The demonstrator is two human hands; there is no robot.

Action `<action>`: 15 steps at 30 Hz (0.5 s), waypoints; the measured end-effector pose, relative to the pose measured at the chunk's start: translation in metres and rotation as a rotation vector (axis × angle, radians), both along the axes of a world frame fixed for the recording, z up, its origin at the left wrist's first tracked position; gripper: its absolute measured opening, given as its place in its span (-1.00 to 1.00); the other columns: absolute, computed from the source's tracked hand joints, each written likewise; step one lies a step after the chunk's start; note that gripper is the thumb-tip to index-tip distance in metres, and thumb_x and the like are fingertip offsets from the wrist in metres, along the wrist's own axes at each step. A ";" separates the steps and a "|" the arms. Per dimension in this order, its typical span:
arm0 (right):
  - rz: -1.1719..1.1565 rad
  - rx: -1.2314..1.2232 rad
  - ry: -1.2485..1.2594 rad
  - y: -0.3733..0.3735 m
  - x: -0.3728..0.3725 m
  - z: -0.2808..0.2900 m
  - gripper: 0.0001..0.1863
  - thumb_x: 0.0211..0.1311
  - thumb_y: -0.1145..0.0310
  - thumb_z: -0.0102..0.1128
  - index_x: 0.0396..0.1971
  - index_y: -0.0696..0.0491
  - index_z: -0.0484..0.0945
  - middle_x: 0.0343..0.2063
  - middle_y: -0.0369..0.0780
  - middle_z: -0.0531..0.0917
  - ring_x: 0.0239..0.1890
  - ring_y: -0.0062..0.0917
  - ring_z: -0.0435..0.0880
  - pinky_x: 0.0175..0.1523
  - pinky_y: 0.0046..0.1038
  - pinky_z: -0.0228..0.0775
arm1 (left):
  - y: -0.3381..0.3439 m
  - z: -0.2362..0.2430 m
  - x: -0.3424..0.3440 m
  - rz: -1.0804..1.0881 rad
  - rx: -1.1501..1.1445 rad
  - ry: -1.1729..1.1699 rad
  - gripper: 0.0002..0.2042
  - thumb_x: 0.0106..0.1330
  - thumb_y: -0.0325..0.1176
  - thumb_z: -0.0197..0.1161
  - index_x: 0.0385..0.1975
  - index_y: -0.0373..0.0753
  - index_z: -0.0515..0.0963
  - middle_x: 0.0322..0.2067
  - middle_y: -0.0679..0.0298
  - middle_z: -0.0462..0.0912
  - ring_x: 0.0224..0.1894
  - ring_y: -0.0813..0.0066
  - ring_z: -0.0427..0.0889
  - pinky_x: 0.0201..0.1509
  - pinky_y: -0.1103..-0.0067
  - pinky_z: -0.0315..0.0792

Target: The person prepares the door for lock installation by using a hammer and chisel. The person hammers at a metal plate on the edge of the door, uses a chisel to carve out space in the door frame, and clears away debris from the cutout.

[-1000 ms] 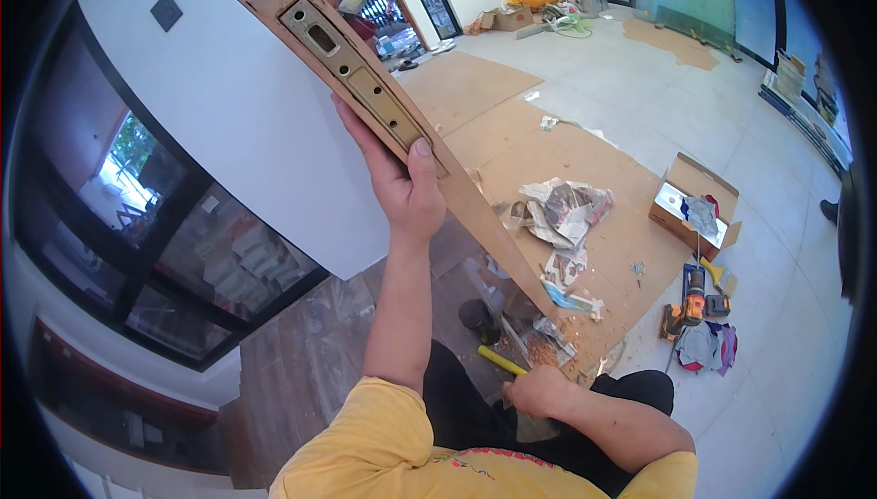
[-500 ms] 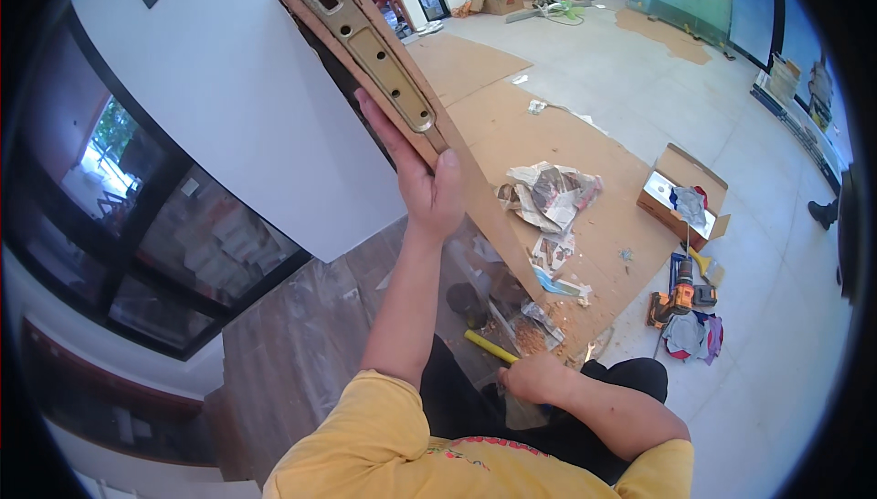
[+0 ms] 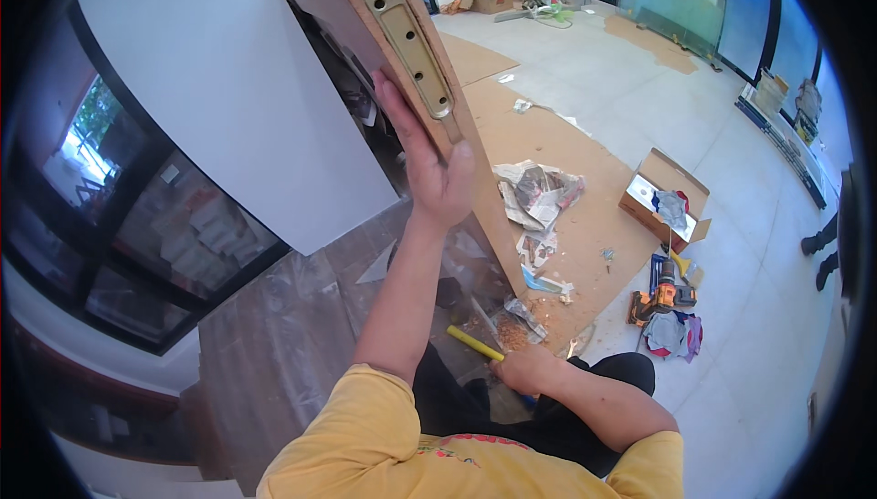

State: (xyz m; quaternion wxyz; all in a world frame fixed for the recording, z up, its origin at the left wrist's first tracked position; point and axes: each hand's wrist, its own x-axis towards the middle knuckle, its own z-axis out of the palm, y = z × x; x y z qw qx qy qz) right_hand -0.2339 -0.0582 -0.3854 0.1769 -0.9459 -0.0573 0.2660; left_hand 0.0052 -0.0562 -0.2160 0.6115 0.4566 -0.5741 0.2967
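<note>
A wooden door (image 3: 333,10) stands upright before me, its narrow edge facing me. Set into that edge is a brass-coloured lock plate (image 3: 400,29) with several holes. Just below the plate my left hand (image 3: 437,179) grips the door, fingers along the left face and thumb by the edge. Low in front of my lap, my right hand (image 3: 528,371) is closed around a yellow stick-like handle (image 3: 474,342). The tool's other end is hidden by the hand and my leg. Wood shavings (image 3: 512,330) lie near the door's foot.
Crumpled newspaper (image 3: 539,193) lies on a brown cardboard sheet (image 3: 598,166). To the right are an open carton (image 3: 644,202), an orange cordless drill (image 3: 662,296) and rags (image 3: 671,335). A person's legs (image 3: 822,248) show at the far right. A white wall (image 3: 228,106) stands left.
The door has swung slightly right, and the dark gap between it and the white wall is wider. My left hand moved with it. The view has shifted a little; more of the person's legs shows.
</note>
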 end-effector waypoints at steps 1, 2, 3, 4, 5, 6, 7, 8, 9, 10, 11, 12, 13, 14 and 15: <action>-0.001 -0.005 0.014 0.000 0.001 0.001 -0.65 0.42 0.26 -0.17 -0.10 0.11 0.58 -0.28 -0.07 0.71 -0.18 -0.12 0.71 -0.16 -0.12 0.56 | 0.001 -0.001 0.000 0.025 0.004 -0.003 -0.13 0.24 -0.34 0.04 0.44 -0.38 -0.35 0.48 -0.10 -0.41 0.53 0.01 -0.43 0.51 0.23 -0.43; -0.014 -0.003 0.021 0.000 0.001 0.001 -0.65 0.42 0.25 -0.17 -0.09 0.11 0.58 -0.27 -0.07 0.71 -0.17 -0.12 0.71 -0.15 -0.12 0.55 | 0.000 -0.002 0.000 0.043 0.008 -0.006 -0.13 0.24 -0.34 0.04 0.44 -0.38 -0.35 0.47 -0.11 -0.40 0.53 0.00 -0.42 0.51 0.23 -0.43; -0.026 0.000 0.029 -0.001 0.001 -0.001 -0.64 0.42 0.25 -0.17 -0.09 0.11 0.58 -0.25 -0.06 0.71 -0.16 -0.12 0.71 -0.14 -0.12 0.55 | -0.002 -0.003 0.000 0.039 0.006 0.000 -0.13 0.24 -0.33 0.04 0.44 -0.39 -0.35 0.47 -0.11 -0.40 0.52 -0.01 -0.42 0.51 0.23 -0.43; -0.040 0.002 0.036 -0.002 0.001 -0.001 -0.64 0.42 0.25 -0.17 -0.08 0.12 0.57 -0.24 -0.05 0.70 -0.15 -0.11 0.70 -0.13 -0.12 0.55 | -0.004 -0.004 0.000 0.036 0.005 0.006 -0.13 0.24 -0.32 0.04 0.44 -0.39 -0.35 0.47 -0.12 -0.40 0.52 -0.02 -0.42 0.52 0.22 -0.43; -0.032 -0.007 0.045 -0.001 0.002 0.000 -0.64 0.42 0.25 -0.17 -0.08 0.12 0.57 -0.23 -0.05 0.70 -0.15 -0.11 0.70 -0.13 -0.12 0.55 | -0.003 -0.003 0.000 0.038 0.004 0.008 -0.13 0.24 -0.31 0.04 0.44 -0.40 -0.34 0.47 -0.12 -0.40 0.52 -0.03 -0.41 0.52 0.22 -0.43; -0.025 -0.016 0.055 -0.001 0.003 0.001 -0.64 0.42 0.26 -0.17 -0.07 0.12 0.57 -0.23 -0.05 0.70 -0.15 -0.12 0.70 -0.13 -0.11 0.55 | -0.002 -0.003 0.001 0.057 0.010 0.003 -0.14 0.24 -0.30 0.03 0.44 -0.40 -0.34 0.47 -0.13 -0.40 0.52 -0.03 -0.41 0.52 0.22 -0.43; -0.018 -0.025 0.064 0.000 0.003 0.003 -0.65 0.42 0.26 -0.17 -0.06 0.12 0.56 -0.23 -0.05 0.70 -0.15 -0.12 0.70 -0.13 -0.11 0.55 | -0.001 -0.002 0.000 0.075 0.016 -0.002 -0.14 0.24 -0.29 0.03 0.44 -0.40 -0.34 0.47 -0.13 -0.39 0.52 -0.04 -0.41 0.52 0.21 -0.43; -0.022 -0.026 0.066 -0.001 0.004 0.003 -0.65 0.41 0.27 -0.17 -0.06 0.12 0.56 -0.23 -0.05 0.70 -0.15 -0.12 0.70 -0.13 -0.12 0.55 | 0.000 -0.002 0.000 0.093 0.022 -0.009 -0.14 0.24 -0.29 0.03 0.44 -0.41 -0.34 0.47 -0.13 -0.39 0.52 -0.04 -0.41 0.52 0.21 -0.43; -0.027 -0.026 0.067 -0.001 0.005 0.002 -0.66 0.41 0.28 -0.16 -0.06 0.11 0.56 -0.24 -0.06 0.70 -0.16 -0.12 0.70 -0.14 -0.12 0.55 | 0.001 -0.002 0.000 0.103 0.027 -0.012 -0.14 0.24 -0.28 0.03 0.44 -0.41 -0.34 0.47 -0.14 -0.39 0.52 -0.05 -0.41 0.52 0.21 -0.42; -0.031 -0.027 0.069 0.000 0.005 0.001 -0.67 0.40 0.29 -0.15 -0.06 0.11 0.56 -0.24 -0.06 0.70 -0.16 -0.12 0.70 -0.14 -0.12 0.56 | 0.001 -0.002 0.000 0.113 0.032 -0.015 -0.14 0.25 -0.28 0.03 0.44 -0.41 -0.34 0.47 -0.14 -0.39 0.52 -0.05 -0.41 0.52 0.21 -0.42; -0.022 -0.032 0.063 0.000 0.005 -0.001 -0.67 0.40 0.29 -0.15 -0.06 0.11 0.55 -0.25 -0.06 0.70 -0.16 -0.12 0.70 -0.14 -0.12 0.56 | 0.002 -0.001 -0.001 0.123 0.035 -0.019 -0.14 0.25 -0.28 0.02 0.44 -0.41 -0.34 0.47 -0.14 -0.38 0.52 -0.05 -0.40 0.52 0.20 -0.42; -0.012 -0.037 0.057 0.000 0.005 -0.004 -0.68 0.39 0.29 -0.14 -0.07 0.10 0.55 -0.25 -0.06 0.70 -0.16 -0.12 0.70 -0.14 -0.12 0.56 | 0.002 -0.001 -0.001 0.125 0.035 -0.020 -0.14 0.25 -0.28 0.02 0.44 -0.41 -0.34 0.47 -0.15 -0.38 0.52 -0.05 -0.40 0.52 0.20 -0.42; -0.002 -0.042 0.050 0.000 0.004 -0.005 -0.68 0.39 0.30 -0.14 -0.07 0.10 0.55 -0.25 -0.06 0.70 -0.16 -0.12 0.70 -0.15 -0.12 0.55 | 0.002 -0.001 -0.001 0.127 0.035 -0.021 -0.14 0.25 -0.29 0.02 0.44 -0.41 -0.34 0.47 -0.15 -0.39 0.52 -0.05 -0.40 0.52 0.20 -0.42; -0.003 -0.043 0.052 0.000 0.004 -0.006 -0.68 0.39 0.29 -0.14 -0.07 0.10 0.55 -0.26 -0.06 0.70 -0.17 -0.12 0.70 -0.15 -0.11 0.55 | 0.002 -0.002 -0.001 0.130 0.036 -0.021 -0.14 0.24 -0.29 0.02 0.44 -0.41 -0.34 0.47 -0.15 -0.39 0.52 -0.05 -0.40 0.52 0.20 -0.41; -0.004 -0.045 0.053 0.001 0.005 -0.006 -0.68 0.38 0.29 -0.14 -0.08 0.10 0.55 -0.26 -0.06 0.70 -0.17 -0.11 0.70 -0.15 -0.11 0.55 | 0.002 -0.002 -0.001 0.132 0.038 -0.019 -0.14 0.24 -0.30 0.02 0.44 -0.41 -0.34 0.47 -0.15 -0.39 0.52 -0.05 -0.40 0.52 0.21 -0.41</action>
